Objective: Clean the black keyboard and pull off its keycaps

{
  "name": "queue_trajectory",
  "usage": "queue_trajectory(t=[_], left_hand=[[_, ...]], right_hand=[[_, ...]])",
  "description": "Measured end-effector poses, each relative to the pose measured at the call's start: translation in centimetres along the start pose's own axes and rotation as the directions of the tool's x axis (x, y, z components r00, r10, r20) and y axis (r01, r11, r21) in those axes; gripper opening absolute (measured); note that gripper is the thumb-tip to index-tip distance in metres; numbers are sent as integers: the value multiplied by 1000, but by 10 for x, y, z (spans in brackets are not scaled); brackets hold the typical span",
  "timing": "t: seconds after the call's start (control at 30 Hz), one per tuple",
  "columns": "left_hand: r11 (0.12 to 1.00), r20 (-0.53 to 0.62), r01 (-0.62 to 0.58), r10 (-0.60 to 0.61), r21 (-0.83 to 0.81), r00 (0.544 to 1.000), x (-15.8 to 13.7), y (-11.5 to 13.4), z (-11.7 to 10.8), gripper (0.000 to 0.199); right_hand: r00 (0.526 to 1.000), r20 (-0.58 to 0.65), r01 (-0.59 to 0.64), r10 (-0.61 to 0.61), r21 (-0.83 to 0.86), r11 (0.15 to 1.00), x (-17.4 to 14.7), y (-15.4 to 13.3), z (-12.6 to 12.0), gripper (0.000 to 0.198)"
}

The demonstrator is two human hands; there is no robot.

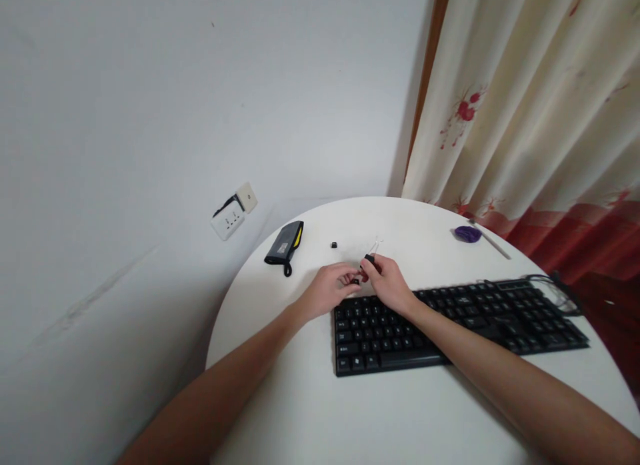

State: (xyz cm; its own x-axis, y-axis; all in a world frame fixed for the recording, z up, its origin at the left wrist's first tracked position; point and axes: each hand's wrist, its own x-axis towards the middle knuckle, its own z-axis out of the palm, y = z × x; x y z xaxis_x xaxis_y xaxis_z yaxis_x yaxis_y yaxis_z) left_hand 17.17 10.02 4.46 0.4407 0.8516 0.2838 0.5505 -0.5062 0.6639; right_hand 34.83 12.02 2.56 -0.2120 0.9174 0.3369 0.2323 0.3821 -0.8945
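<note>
My left hand (327, 290) is closed, its fingertips pinching a small black keycap (355, 281) just above the keyboard's top left corner. Close beside it, my right hand (389, 281) grips a keycap puller (369, 258) by its black handle, the thin wire loops pointing up and away from me. Part of the handle is hidden by the fingers. Below both hands lies a black keyboard (395, 358), partly covered by my right forearm. Another small black keycap (334, 245) rests on the white table beyond my left hand.
A dark grey pouch (285, 243) with a yellow patch and a loop lies at the table's (280, 398) left edge. Toward the far right are a purple cloth-like item (467, 234) and a slim brush-like tool (493, 241). The keyboard cable (560, 293) is bundled at right.
</note>
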Motion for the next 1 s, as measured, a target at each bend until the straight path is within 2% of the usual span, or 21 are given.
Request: queue_trajectory(t=[0.1, 0.27, 0.4, 0.5, 0.63, 0.73, 0.87, 1.0], left_hand=[[993, -87, -80, 87, 82, 992, 0, 0, 1, 26], [919, -24, -277, 295, 280, 955, 1, 0, 1, 15], [879, -31, -285, 320, 383, 947, 1, 5, 2, 16], [885, -52, -278, 319, 374, 946, 0, 10, 3, 16], [937, -190, -202, 262, 285, 946, 6, 1, -1, 14], [949, -339, -65, 174, 309, 924, 25, -24, -9, 11], [903, -322, 93, 52, 419, 945, 54, -67, -13, 9], [865, -297, 159, -12, 477, 955, 69, -91, -7, 10]], right_hand=[[999, -1, -41, 41, 103, 994, 1, 0, 0, 36], [995, 35, -96, 90, 208, 973, 1, 3, 2, 36], [1000, -4, -24, 25, 167, 986, 1, 2, 0, 36], [999, -22, 34, -32, 112, 993, 1, 0, -1, 36], [1000, -12, -13, 14, 112, 994, 1, 0, -2, 37], [996, -39, -76, 83, 151, 986, 3, 3, 0, 36], [994, -43, -92, 100, 158, 983, 6, 8, 1, 35], [995, -24, -87, 92, 148, 985, 8, 12, 2, 37]])
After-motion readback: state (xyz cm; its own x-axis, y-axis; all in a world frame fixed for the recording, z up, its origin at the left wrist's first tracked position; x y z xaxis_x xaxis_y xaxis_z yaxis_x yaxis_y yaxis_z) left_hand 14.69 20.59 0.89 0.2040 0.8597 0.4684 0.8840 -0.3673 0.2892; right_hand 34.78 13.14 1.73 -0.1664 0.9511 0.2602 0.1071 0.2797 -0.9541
